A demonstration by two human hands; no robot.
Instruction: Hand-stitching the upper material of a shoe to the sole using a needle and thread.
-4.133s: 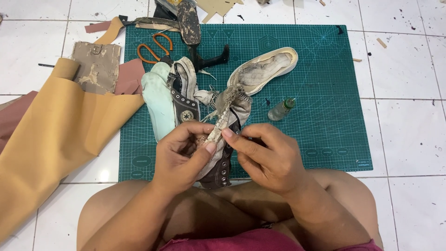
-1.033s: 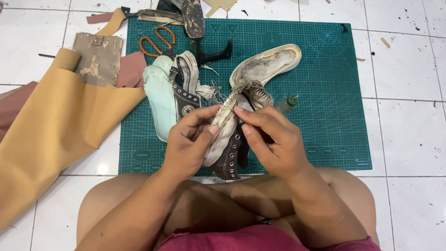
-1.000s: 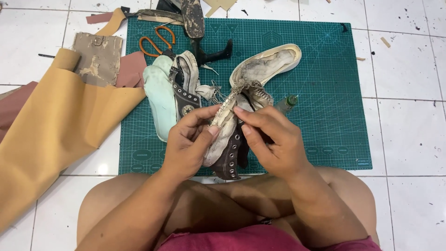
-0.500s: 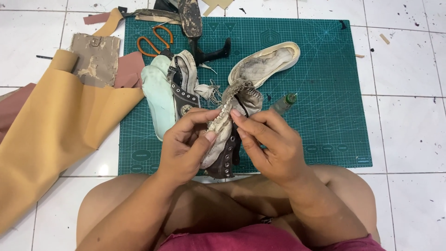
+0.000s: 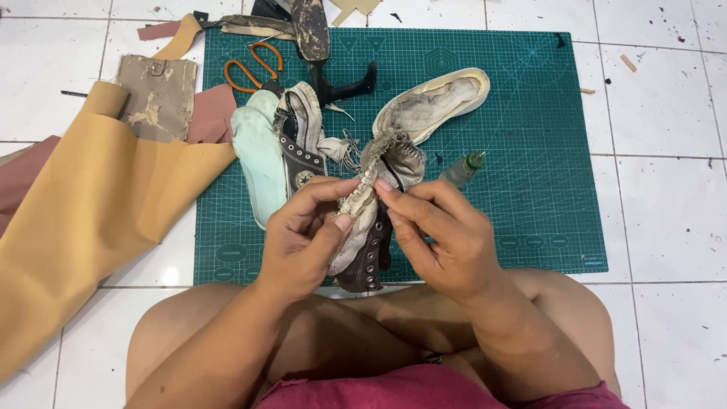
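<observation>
Head view: both the left hand (image 5: 303,238) and right hand (image 5: 439,235) pinch the torn shoe cloth (image 5: 371,201). Its sole (image 5: 435,102) is already off, the frayed edge looks unfinished

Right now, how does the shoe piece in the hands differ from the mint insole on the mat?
The shoe upper piece is crumpled, frayed, dirty and dark with eyelets; the mint insole is flat, smooth and pale green. The left hand and right hand hold the upper piece up, while the insole lies on the green cutting mat. Both are parts of taken-apart shoes.

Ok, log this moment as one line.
left hand: pinching frayed shoe upper | right hand: pinching same edge | on cutting mat: sole, scissors
</observation>
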